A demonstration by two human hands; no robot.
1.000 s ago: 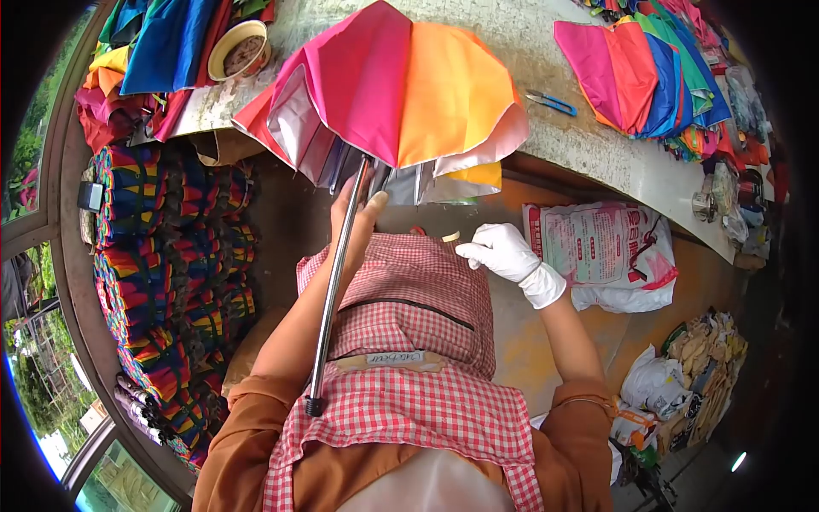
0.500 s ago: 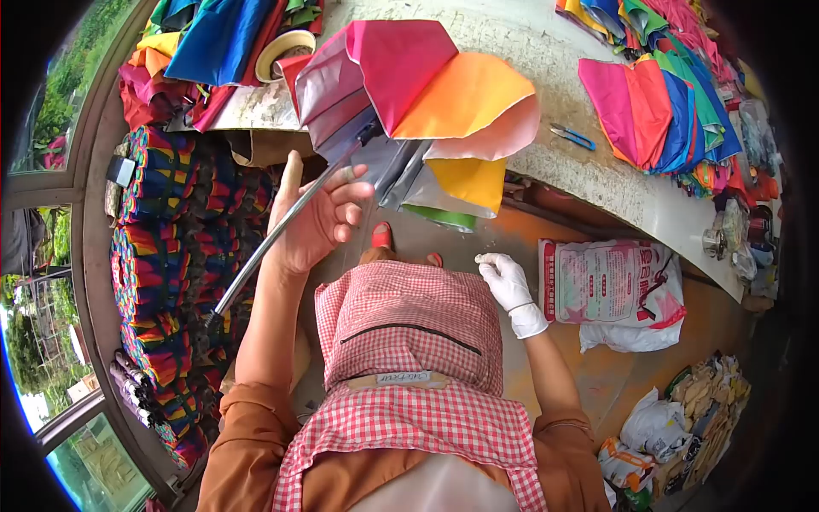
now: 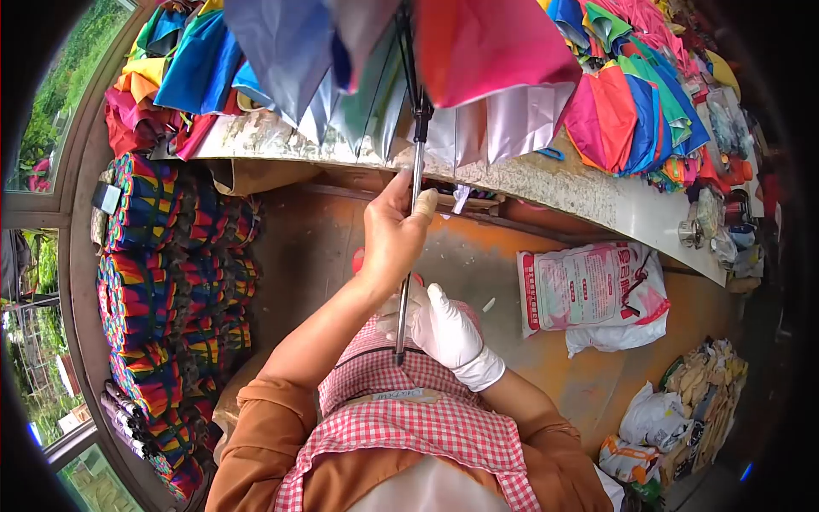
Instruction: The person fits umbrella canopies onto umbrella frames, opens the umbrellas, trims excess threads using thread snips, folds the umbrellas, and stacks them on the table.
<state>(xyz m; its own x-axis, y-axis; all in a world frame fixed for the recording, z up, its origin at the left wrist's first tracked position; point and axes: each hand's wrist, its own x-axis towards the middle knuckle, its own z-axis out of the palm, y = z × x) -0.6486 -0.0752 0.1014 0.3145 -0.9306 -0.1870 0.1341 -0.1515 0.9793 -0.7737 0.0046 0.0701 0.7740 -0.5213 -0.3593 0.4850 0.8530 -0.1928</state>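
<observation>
An umbrella with a multicoloured canopy point(image 3: 503, 51), silvery on the inside, is spread across the top of the view. Its thin metal shaft point(image 3: 417, 183) runs down toward my apron. My bare left hand point(image 3: 397, 226) is closed around the shaft below the black runner point(image 3: 421, 124). Lower down, my right hand point(image 3: 452, 333) in a white glove lies beside and behind the shaft's bottom end. Its thumb stands apart and its fingers reach left past the shaft, partly blurred; whether they touch it I cannot tell.
The worktable point(image 3: 563, 192) carries folded colourful umbrella canopies point(image 3: 631, 111) at right and more fabric point(image 3: 200, 64) at left. Rainbow bundles point(image 3: 149, 282) are stacked by the window. A printed sack point(image 3: 589, 290) and a bag of scraps point(image 3: 657, 427) stand on the floor at right.
The umbrella has swung upright and its canopy has spread wider at the top. My left hand, previously open beside the shaft, now grips it. My right hand has moved left to the shaft's lower end.
</observation>
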